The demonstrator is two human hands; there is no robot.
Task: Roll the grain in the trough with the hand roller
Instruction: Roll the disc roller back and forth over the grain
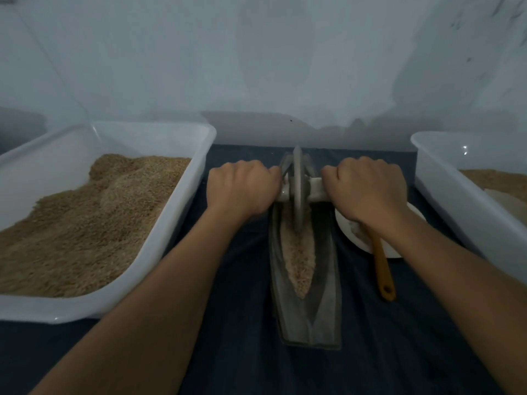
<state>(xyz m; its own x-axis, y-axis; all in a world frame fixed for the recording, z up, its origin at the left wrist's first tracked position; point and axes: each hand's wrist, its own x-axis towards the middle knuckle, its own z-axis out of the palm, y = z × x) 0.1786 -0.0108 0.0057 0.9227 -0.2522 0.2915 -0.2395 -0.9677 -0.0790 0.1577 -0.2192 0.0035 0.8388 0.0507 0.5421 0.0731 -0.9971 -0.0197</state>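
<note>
Dark blue cloth (245,352) over the table, pale wall (256,67) behind. Far left: white tub (176,223) heaped with brown grain (85,223). Left hand (242,189) fisted round the left end of the roller handle (315,189). Centre: grey boat-shaped trough (306,309) running away from the body, strip of grain (299,260) along its groove; roller disc (298,189) upright in the groove at the far half, sat on the grain. Right hand (368,189) fisted round the right end. White dish (350,232) partly under the right wrist, yellow-brown spoon (383,272) propped in it. Far right: second white tub (462,206), grain inside.
</note>
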